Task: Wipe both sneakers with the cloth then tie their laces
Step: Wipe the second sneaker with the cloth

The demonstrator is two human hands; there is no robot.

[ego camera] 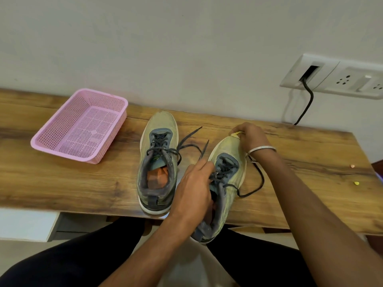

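left hand (194,183) grips the right-side sneaker (226,179) at its collar, fingers curled over the tongue and eyelets, apparently into the opening. it also seems to trap one lace end (204,151) against the upper. this shoe is tilted, heel hanging past the table (72,183) edge toward the lap.

right hand (248,135) is at the toe of the same sneaker, fingers pressed together on a small yellow wad, taken to be the cloth (236,133); only a corner shows. cloth touches the toe tip. metal bangle (262,150) on that wrist.

second lace end of the held shoe loops loose on the wood to the right (260,183).

left-side sneaker (158,162) sits flat on the table just beside the held one, toe to the wall, its laces (186,139) untied and trailing right.

pink basket (83,125) well apart at left, nothing in it. two small scraps (356,183) near the right table edge, unidentified. wall socket with cable (308,98) behind.

progress, judged: wiping stage, on the held shoe's toe. cannot tell whether the other shoe has been wiped; no visible difference in cleanliness. both pairs of laces not yet tied, so the tying half is all left.
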